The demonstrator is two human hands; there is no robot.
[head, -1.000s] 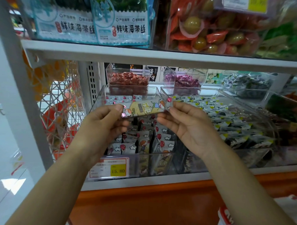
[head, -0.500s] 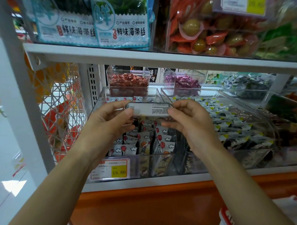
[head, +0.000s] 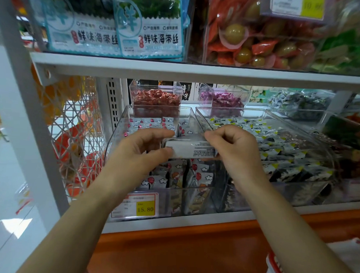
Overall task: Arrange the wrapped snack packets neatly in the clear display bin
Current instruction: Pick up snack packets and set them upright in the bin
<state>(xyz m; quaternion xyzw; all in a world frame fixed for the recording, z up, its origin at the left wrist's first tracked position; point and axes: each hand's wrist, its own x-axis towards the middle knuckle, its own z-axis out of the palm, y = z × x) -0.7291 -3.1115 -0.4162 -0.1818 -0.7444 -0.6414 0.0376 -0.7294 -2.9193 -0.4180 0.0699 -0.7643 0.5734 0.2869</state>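
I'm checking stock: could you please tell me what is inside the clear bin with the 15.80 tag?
Cartoon-print packets, upright at the front. The left hand, right hand and held packet hide the middle of the bin.

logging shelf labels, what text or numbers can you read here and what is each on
"鲜味海带丝": on the left seaweed pack and the right seaweed pack, top shelf.
"15.80": on the price tag at the front of the clear display bin.
Too small to read: back print of the snack packet pinched by the left hand and right hand.
Blurred: upper price tag.
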